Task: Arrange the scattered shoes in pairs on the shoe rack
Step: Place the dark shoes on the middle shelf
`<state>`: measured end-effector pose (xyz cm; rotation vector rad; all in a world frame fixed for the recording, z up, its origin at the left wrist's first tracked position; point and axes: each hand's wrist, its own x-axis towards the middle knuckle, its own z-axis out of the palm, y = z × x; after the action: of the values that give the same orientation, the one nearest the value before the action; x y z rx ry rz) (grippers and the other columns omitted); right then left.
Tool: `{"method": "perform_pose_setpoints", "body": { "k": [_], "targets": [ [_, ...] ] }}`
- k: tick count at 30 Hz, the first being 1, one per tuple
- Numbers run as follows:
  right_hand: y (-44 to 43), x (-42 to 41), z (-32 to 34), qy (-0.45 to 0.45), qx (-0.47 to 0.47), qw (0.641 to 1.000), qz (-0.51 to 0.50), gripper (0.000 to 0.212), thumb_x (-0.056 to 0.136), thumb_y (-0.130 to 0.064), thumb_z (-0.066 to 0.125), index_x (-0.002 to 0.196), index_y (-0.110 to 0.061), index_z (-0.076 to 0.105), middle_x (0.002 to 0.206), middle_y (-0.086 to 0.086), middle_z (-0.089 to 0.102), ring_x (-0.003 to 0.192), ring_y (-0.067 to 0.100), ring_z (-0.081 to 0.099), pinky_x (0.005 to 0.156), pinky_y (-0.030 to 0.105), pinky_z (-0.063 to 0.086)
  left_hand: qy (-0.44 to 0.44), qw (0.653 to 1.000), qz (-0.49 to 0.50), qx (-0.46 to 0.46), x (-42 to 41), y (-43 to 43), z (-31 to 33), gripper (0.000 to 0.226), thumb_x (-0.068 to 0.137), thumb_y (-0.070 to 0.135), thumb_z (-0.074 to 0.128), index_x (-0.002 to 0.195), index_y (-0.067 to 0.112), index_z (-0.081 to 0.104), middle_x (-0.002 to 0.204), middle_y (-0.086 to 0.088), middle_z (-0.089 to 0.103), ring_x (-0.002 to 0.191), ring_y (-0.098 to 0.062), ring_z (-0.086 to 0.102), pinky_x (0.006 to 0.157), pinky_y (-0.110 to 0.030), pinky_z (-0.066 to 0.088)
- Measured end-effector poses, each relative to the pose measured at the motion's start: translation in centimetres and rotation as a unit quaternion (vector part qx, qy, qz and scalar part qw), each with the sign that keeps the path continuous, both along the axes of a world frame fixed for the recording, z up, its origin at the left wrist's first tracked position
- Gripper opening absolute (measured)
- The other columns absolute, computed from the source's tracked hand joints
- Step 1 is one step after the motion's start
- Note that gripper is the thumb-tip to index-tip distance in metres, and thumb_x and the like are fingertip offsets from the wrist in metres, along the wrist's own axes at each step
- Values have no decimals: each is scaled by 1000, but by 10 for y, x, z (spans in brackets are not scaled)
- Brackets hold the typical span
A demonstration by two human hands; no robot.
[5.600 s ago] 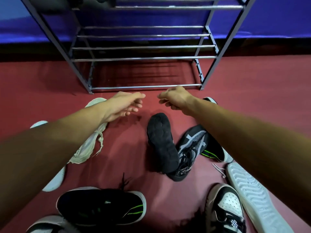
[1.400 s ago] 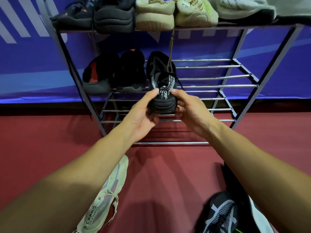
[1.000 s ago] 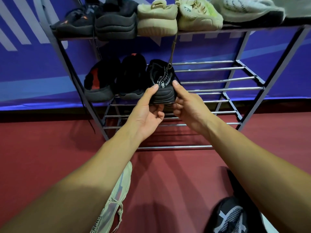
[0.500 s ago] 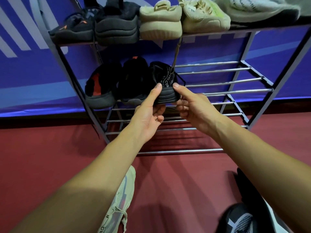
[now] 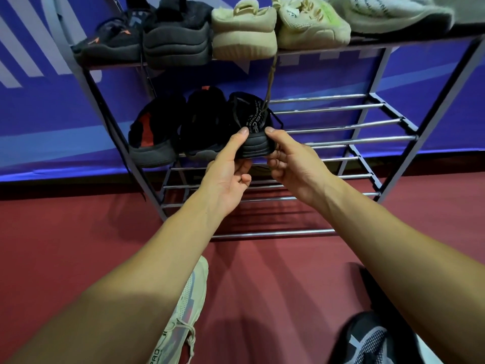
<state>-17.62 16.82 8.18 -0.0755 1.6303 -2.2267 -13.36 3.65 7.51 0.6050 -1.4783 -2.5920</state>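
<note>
A black sneaker with grey lettering [image 5: 253,122] rests heel-out on the middle shelf of the metal shoe rack [image 5: 341,139]. My left hand [image 5: 228,172] and my right hand [image 5: 291,164] both pinch its heel, thumbs on top. To its left on the same shelf stand a black shoe [image 5: 203,122] and a black shoe with a red patch [image 5: 152,135]. The top shelf carries two dark shoes [image 5: 147,40], two cream sneakers [image 5: 278,30] and a pale grey one [image 5: 393,14]. A cream lace hangs down onto the held sneaker.
On the red floor lie a cream sneaker [image 5: 181,311] under my left forearm and a black-and-grey sneaker [image 5: 372,340] at the lower right. The rack's right half and lower bars hold no shoes. A blue banner wall [image 5: 39,101] stands behind the rack.
Both hands lifted the black sneaker from the floor and pushed it onto the middle shelf beside the other black shoes. In the last second it slid slightly deeper; the hands keep hold of its heel.
</note>
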Motion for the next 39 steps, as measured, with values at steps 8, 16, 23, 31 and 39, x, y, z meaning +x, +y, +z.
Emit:
{"method": "perform_pose_setpoints", "body": {
  "k": [8, 16, 23, 31, 39],
  "targets": [
    [3, 6, -5, -2, 36, 999, -4, 34, 85, -50, 76, 86, -16, 71, 66, -6, 68, 57, 8, 46, 52, 21, 35, -39, 999, -10, -35, 5, 3, -1, 51, 75, 53, 80, 118, 28, 71, 105, 6, 71, 78, -9, 57, 52, -22, 33],
    [17, 17, -17, -35, 74, 997, -9, 39, 86, -48, 75, 97, -11, 72, 73, -5, 70, 57, 7, 47, 51, 19, 35, -44, 999, -28, -15, 15, 5, -10, 49, 74, 50, 80, 114, 23, 72, 86, 6, 74, 67, -8, 61, 51, -21, 37],
    [43, 33, -29, -45, 113, 993, -1, 23, 92, -36, 70, 95, -13, 70, 70, -7, 66, 55, 5, 49, 50, 18, 33, -87, 992, -63, -67, 36, 15, -36, 39, 78, 47, 76, 105, 19, 72, 84, 8, 71, 62, -5, 62, 56, -21, 36],
    [84, 59, -70, -39, 200, 979, 13, 13, 93, -28, 66, 83, -22, 59, 62, -7, 49, 53, 8, 37, 50, 22, 24, -128, 969, -120, -172, 65, 47, -68, 27, 83, 42, 74, 97, 18, 73, 84, 3, 70, 67, -8, 58, 55, -22, 33],
    [124, 83, -112, -83, 274, 958, 10, 15, 92, -27, 67, 99, -14, 64, 79, 3, 60, 52, 9, 42, 49, 22, 25, -167, 931, -201, -256, 91, 72, -105, 20, 86, 38, 72, 96, 21, 71, 88, 2, 70, 70, -9, 57, 58, -23, 33]
  ]
}}
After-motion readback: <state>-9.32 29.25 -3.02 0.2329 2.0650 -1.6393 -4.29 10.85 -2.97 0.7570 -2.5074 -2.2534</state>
